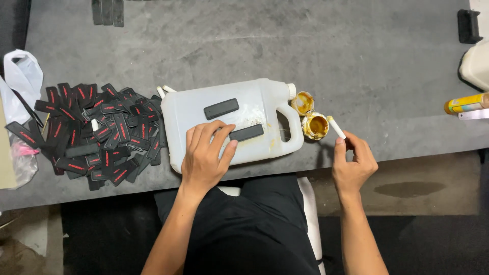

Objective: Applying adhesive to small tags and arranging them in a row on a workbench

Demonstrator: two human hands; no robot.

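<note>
One white plastic jug point(232, 119) lies flat on the grey desk point(356, 61) with two black rectangular tags on its side: one tag point(221, 108) sits free, and the other tag point(246, 132) lies just beside the left hand's point(204, 155) thumb tip. That hand rests spread and flat on the jug, gripping nothing. The right hand point(352, 165) pinches one white stick point(336, 127) between closed fingers, its tip beside two small open tins point(311, 118) of yellow glue. A heap of black tags point(94, 135), too many to count, lies left of the jug.
</note>
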